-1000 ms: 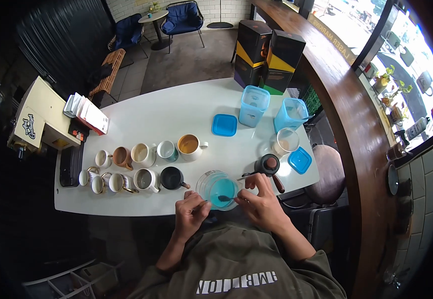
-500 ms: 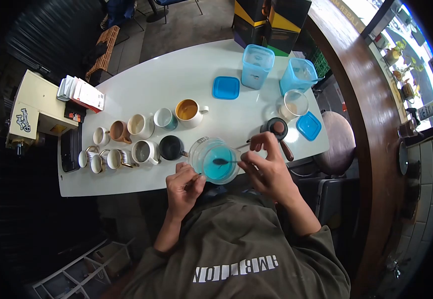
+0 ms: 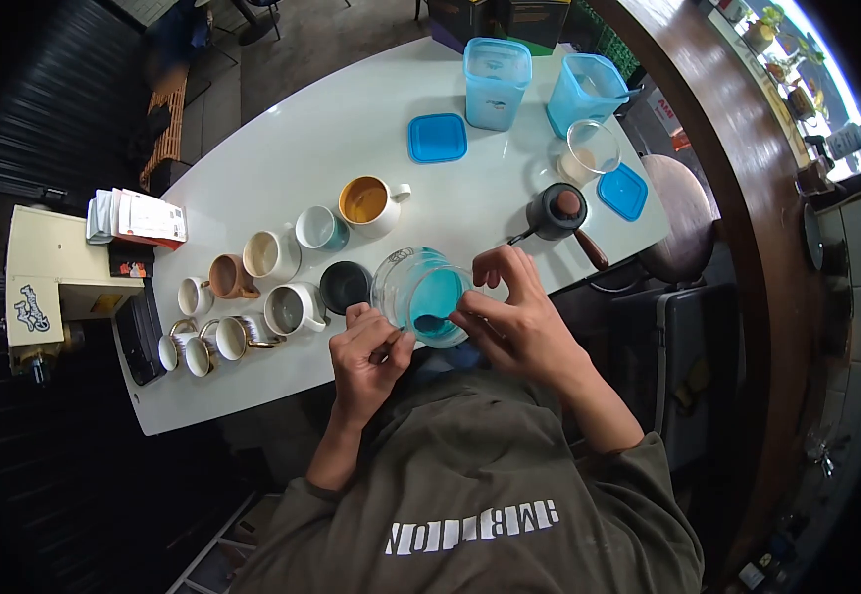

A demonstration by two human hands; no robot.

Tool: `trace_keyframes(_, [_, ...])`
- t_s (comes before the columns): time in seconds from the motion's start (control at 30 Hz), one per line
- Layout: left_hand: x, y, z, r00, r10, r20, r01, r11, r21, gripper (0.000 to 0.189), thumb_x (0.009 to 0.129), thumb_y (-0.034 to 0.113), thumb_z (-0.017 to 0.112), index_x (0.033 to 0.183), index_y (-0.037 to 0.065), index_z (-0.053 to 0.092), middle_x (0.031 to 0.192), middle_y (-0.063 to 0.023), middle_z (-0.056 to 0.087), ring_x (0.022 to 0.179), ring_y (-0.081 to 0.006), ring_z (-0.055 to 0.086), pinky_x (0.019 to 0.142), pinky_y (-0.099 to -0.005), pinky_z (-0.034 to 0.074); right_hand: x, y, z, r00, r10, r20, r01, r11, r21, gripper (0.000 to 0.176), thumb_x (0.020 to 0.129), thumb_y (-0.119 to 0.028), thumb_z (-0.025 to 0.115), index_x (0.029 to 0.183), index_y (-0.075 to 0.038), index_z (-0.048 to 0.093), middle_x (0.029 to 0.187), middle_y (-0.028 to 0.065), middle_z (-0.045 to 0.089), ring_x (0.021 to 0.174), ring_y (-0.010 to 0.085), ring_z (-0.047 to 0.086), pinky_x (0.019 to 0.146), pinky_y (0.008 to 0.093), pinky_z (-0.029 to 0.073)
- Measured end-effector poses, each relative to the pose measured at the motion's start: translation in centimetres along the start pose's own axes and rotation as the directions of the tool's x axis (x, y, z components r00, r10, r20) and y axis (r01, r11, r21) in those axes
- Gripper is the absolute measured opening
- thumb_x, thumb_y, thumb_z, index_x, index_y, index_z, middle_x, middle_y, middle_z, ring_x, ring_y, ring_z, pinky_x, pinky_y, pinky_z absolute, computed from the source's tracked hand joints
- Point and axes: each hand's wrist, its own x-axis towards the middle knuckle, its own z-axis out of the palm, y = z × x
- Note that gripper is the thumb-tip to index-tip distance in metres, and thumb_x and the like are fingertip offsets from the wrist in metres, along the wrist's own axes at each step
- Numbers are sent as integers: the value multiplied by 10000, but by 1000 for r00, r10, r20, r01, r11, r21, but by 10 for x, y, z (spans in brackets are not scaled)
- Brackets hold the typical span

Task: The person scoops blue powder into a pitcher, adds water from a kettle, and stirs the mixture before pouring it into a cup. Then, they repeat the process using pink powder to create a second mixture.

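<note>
Near the table's front edge, a clear cup (image 3: 437,287) shows bright blue inside. It overlaps a second clear container (image 3: 392,277) just behind and to its left. My right hand (image 3: 527,322) is closed in a pinch on a small spoon (image 3: 431,324), whose dark bowl is inside the cup, near the side closest to me. My left hand (image 3: 366,358) has its thumb and fingers pinched at the cup's near-left rim. A black cup (image 3: 344,287) sits just beyond the left hand.
Several mugs (image 3: 295,309) stand in rows to the left on the white table (image 3: 252,391). At the back right are two blue tubs (image 3: 497,87), blue lids (image 3: 437,139) and a clear cup (image 3: 592,148). A dark pot with a brown handle (image 3: 556,212) is to the right.
The spoon's bowl has moved from the middle of the blue cup toward its near side, with my right hand following. My left hand stays at the rim; the whole view has shifted and turned slightly.
</note>
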Motion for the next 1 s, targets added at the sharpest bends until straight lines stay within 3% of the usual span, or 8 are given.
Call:
trace_keyframes(0.13, [3, -9, -1, 999, 20, 33, -19, 999, -28, 299, 838, 99, 709, 641, 40, 492, 558, -13, 402, 508, -161, 369, 682, -312, 354, 4, -1, 9, 993, 29, -116, -45, 990, -131, 139, 855, -180, 725, 898, -72, 648, 1033, 119, 502, 916, 289, 504, 803, 403, 405])
trace_keyframes(0.4, [13, -19, -8, 999, -27, 35, 27, 1000, -2, 295, 860, 125, 710, 667, 38, 505, 558, -36, 407, 497, -192, 365, 660, -322, 358, 12, 4, 10, 995, 84, -45, -88, 991, -104, 108, 874, -150, 712, 897, -61, 655, 1026, 123, 496, 951, 297, 498, 826, 407, 411])
trace_keyframes(0.47, [15, -20, -10, 999, -30, 32, 30, 1000, -2, 298, 859, 124, 710, 666, 35, 501, 559, -45, 410, 496, -203, 368, 657, -324, 362, 15, 2, 11, 991, 127, -29, -126, 991, 40, 97, 873, -131, 711, 918, -60, 662, 1020, 124, 488, 961, 307, 496, 834, 421, 410])
trace_keyframes(0.6, [16, -29, -13, 997, -57, 53, 57, 998, -2, 308, 863, 136, 695, 673, 8, 489, 599, -57, 424, 610, -200, 381, 620, -324, 351, 23, 6, 11, 996, 72, -48, -76, 993, -94, 98, 873, -114, 701, 942, -61, 656, 1005, 135, 480, 950, 318, 504, 823, 424, 422])
trace_keyframes(0.67, [20, -30, -9, 999, -45, 12, 45, 999, 2, 315, 849, 129, 717, 654, 38, 487, 549, -66, 418, 500, -239, 391, 648, -345, 368, 24, 12, 18, 994, 92, -61, -90, 995, 44, 92, 868, -104, 695, 940, -64, 656, 1007, 135, 482, 956, 319, 504, 829, 425, 420])
trace_keyframes(0.8, [26, -33, -9, 999, -42, 24, 42, 999, -12, 317, 843, 152, 731, 657, 41, 500, 544, -69, 433, 505, -241, 399, 645, -344, 362, 32, 8, 14, 996, 61, -60, -69, 988, -139, 103, 876, -116, 691, 938, -46, 647, 1010, 137, 491, 946, 320, 500, 832, 422, 421])
trace_keyframes(0.9, [30, -31, -10, 999, -31, 22, 32, 999, -19, 303, 844, 163, 734, 667, 38, 522, 547, -73, 442, 506, -241, 399, 644, -342, 359, 35, 14, 20, 996, 64, -57, -61, 997, 44, 97, 902, -124, 676, 922, -37, 639, 996, 137, 479, 937, 301, 490, 820, 411, 411])
trace_keyframes(1.0, [32, -32, -12, 1000, -16, 21, 17, 999, -35, 292, 849, 174, 730, 677, 33, 541, 549, -72, 449, 501, -238, 398, 642, -342, 359, 38, 10, 15, 990, 61, -127, -78, 988, -134, 113, 914, -144, 677, 918, -40, 635, 1001, 142, 476, 944, 311, 487, 830, 413, 414])
